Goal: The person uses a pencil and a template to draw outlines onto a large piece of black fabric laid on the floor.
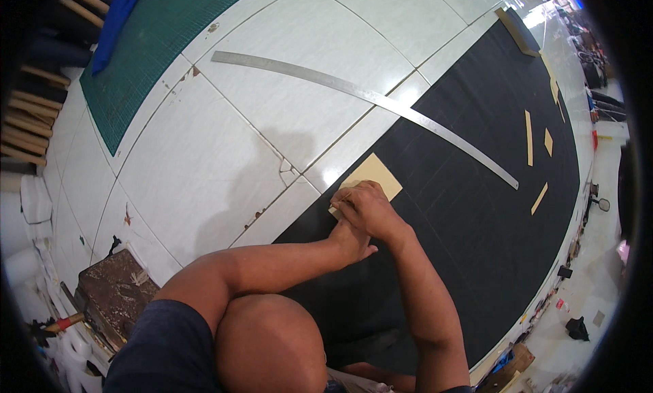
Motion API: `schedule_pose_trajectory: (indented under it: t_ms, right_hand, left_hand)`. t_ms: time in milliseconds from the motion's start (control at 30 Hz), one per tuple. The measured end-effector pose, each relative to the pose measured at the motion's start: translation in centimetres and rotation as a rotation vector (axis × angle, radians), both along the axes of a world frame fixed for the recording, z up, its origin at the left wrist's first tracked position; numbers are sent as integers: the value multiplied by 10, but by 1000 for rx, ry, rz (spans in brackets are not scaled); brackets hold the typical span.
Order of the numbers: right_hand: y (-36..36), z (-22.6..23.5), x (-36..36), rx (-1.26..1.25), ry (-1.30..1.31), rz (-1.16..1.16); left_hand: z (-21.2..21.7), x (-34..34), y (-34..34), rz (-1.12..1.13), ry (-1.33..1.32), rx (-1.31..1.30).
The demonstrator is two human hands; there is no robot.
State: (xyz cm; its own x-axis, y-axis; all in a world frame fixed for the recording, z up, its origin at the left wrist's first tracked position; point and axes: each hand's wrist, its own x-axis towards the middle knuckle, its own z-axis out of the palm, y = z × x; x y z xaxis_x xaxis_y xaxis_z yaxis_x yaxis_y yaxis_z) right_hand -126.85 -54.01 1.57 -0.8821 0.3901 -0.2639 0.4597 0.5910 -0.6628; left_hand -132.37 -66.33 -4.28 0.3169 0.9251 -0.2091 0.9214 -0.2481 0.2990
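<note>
A tan square card (376, 173) lies flat at the left edge of a large black sheet (476, 216) spread on the floor. My right hand (366, 206) rests on the card's near corner with its fingers curled over that edge. Whether it also holds a small tool is hidden. My left hand (352, 242) is tucked under my right wrist, flat against the black sheet, and its fingers are mostly covered. A long steel ruler (354, 90) lies beyond the card, running from the white tiles onto the black sheet.
Several narrow tan card strips (528, 138) lie on the sheet's far right part. A green cutting mat (156, 46) with blue cloth (115, 22) sits at the upper left. A brown block (115, 291) and a red-handled tool (64, 321) lie at the lower left. White floor tiles (204, 161) surround these.
</note>
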Motion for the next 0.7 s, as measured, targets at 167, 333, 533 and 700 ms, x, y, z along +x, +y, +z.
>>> schedule_pose_trajectory:
  t_ms: [167,333,533,700]
  right_hand:
    - [8,8,-6,-39,-6,-194]
    - [12,5,-8,-2,-20,-275]
    - [11,11,-11,-30,-42,-324]
    - [6,6,-4,-62,-53,-196]
  left_hand:
    - [13,-2,8,-20,22,-43]
    - [34,-3,17,-55,177,-134]
    - [25,-4,14,-35,123,-74]
    - [30,-6,17,-45,-12,-201]
